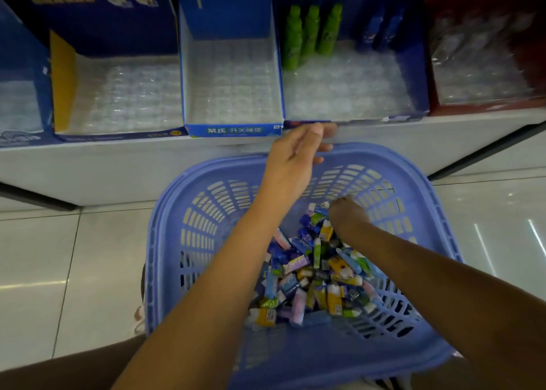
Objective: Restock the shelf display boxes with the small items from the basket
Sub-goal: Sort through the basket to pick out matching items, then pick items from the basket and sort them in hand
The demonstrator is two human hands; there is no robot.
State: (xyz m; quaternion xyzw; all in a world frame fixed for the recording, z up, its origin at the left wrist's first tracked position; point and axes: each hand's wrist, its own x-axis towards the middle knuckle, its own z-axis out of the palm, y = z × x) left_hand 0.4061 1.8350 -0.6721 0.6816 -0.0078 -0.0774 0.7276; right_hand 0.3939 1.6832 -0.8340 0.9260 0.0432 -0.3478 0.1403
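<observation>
The left hand (298,147) reaches forward over the far rim of the basket (183,242). Its fingers are stretched out loosely and blurred, with the tips just below the front lip of a dark blue display box (413,73). At five o'clock from it, the right hand (347,217) is lower, down inside the basket. Its knuckles are up and its fingers curl into the far edge of the heap of small items (313,271). The fingertips are buried, so whether they pinch anything cannot be told.

The small items are wrapped pieces in blue, yellow, green, pink and white, piled on the basket floor from the right hand back toward six o'clock. The basket is lavender-blue slotted plastic and stands on pale floor tiles (38,256) against a white shelf (118,165).

On the shelf, at twelve o'clock from the left hand, the dark blue box holds three green bottles (310,32) standing at its back left, on a clear plastic tray. At eleven o'clock sits a light blue box (233,129) lined with a clear tray (230,85). A navy box with a yellow inner wall (62,82) is at ten o'clock. A red box (484,109) is at two o'clock.
</observation>
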